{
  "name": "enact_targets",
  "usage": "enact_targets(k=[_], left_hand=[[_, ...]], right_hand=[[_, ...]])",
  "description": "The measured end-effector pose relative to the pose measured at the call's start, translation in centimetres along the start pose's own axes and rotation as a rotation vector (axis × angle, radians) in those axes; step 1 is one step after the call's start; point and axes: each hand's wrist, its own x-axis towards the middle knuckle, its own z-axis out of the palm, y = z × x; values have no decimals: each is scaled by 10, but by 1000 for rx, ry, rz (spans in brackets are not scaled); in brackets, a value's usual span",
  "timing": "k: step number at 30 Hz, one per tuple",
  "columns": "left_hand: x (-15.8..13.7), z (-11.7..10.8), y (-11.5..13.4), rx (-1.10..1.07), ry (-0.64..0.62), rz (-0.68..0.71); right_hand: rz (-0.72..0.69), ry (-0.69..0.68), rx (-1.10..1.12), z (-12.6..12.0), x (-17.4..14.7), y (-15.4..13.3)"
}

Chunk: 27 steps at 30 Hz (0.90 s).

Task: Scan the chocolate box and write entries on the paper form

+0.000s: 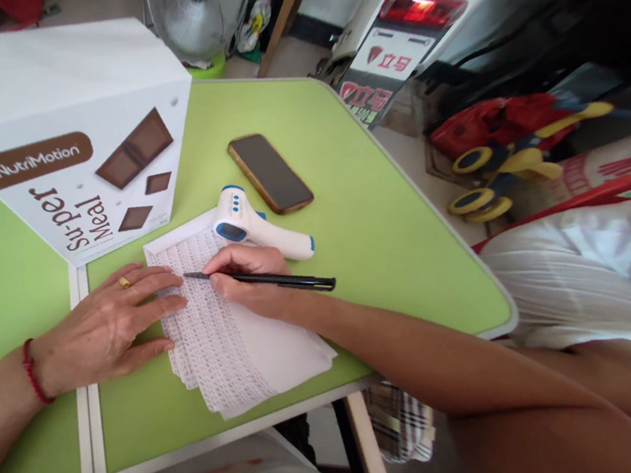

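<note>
Pinning the paper stack (230,344) flat on the green bench (389,249), the left hand (107,327) lies spread, steadying it for writing. The right hand (250,278) pinches a black pen (262,277), tip on the sheet; thermometer (258,225) and phone (269,173) sit just beyond.

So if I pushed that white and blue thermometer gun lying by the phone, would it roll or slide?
The white and blue thermometer gun would probably slide or pivot rather than roll: it lies on its side, and its angled handle should stop a roll. It rests partly on the stack of printed white papers, which may shift with it. It looks like light plastic.
</note>
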Motion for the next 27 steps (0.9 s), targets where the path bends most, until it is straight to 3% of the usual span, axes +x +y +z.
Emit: enact_targets(k=[27], left_hand=[[1,1,0,29,-11,-5]], right_hand=[[4,-2,-33,-2,0,0]])
